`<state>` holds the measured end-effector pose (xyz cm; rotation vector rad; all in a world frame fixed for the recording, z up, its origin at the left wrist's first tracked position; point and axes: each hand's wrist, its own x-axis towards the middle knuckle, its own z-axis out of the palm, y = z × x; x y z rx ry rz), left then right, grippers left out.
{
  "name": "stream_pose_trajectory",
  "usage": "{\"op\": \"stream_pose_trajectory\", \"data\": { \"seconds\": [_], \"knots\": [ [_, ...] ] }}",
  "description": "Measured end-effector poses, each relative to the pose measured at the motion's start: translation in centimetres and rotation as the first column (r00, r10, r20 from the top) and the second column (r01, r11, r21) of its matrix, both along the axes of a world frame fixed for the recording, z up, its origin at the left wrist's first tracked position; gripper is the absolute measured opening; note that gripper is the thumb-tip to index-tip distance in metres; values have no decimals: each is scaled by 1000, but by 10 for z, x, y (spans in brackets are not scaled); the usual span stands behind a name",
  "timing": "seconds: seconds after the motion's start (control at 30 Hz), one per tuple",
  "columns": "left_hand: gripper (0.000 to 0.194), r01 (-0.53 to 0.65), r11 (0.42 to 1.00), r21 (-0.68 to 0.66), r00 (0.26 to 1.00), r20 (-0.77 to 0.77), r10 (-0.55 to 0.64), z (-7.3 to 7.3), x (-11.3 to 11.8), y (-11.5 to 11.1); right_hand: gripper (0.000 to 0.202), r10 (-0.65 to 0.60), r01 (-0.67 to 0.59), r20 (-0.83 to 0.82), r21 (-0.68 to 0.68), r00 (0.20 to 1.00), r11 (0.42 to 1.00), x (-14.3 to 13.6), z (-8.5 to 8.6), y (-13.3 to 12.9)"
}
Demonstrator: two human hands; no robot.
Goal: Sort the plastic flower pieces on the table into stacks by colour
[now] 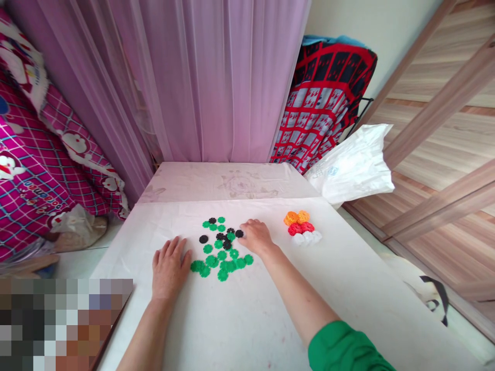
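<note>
On the white-covered table [232, 319] lies a loose spread of notched plastic discs, green [222, 255] and black [203, 239], some overlapping. My left hand [170, 265] rests palm down at the left of the spread, fingers stretched and apart, holding nothing. At the upper right of the spread, my right hand [256, 235] has its thumb and fingertips closed at a single black disc [239, 233]. Farther right, the discs are grouped by colour: orange [297, 217] at the back, red [301, 228] in the middle and white [307, 237] at the front.
A pale purple curtain [216, 77] hangs behind the table. At the table's far right corner is a white plastic bag [351, 165], below a red and black patterned cloth [320, 98]. Pink checked fabric [50, 154] hangs on the left, and wooden doors [444, 139] stand on the right.
</note>
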<state>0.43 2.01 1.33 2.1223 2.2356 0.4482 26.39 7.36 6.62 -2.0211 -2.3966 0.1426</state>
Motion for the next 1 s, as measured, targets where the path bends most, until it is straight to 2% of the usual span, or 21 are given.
{"op": "stream_pose_trajectory", "data": {
  "seconds": [0.13, 0.23, 0.3, 0.37, 0.43, 0.53, 0.63, 0.73, 0.83, 1.0],
  "knots": [
    [47, 2, 1000, 13, 1000, 6, -2, -3, -1, 1, 21, 23, -23, 9, -5, 1000, 1000, -7, -6, 4],
    [47, 2, 1000, 13, 1000, 11, -3, -4, -1, 2, 21, 22, -22, 7, 4, 1000, 1000, -6, -3, 2],
    [48, 3, 1000, 12, 1000, 15, -3, -4, -1, 2, 22, -14, 14, -26, 14, 1000, 1000, 1, 2, -1],
    [47, 3, 1000, 11, 1000, 18, -3, -3, -1, 1, 21, -89, 91, -133, 8, 987, 996, 16, 8, -5],
    [47, -1, 1000, 8, 1000, 19, 1, -2, 0, 1, 19, -165, 164, -293, -28, 942, 986, 35, 11, -8],
    [47, -3, 1000, 6, 1000, 16, 3, -1, 0, 1, 17, -225, 206, -520, -95, 824, 974, 65, 9, -13],
    [48, 5, 1000, 12, 1000, 10, -5, -1, 0, 1, 17, -272, 240, -607, -135, 746, 961, 83, 4, -21],
    [48, 4, 1000, 14, 1000, 6, -4, 0, 0, 1, 15, -277, 258, -535, -111, 798, 960, 86, 4, -31],
    [48, -1, 1000, 4, 1000, 3, 1, 1, 0, 1, 14, -233, 230, -434, -58, 871, 971, 81, 7, -41],
    [48, 4, 1000, 2, 1000, 2, -4, 0, 0, 1, 13, -163, 178, -312, 21, 936, 984, 72, 10, -47]
  ]
}}
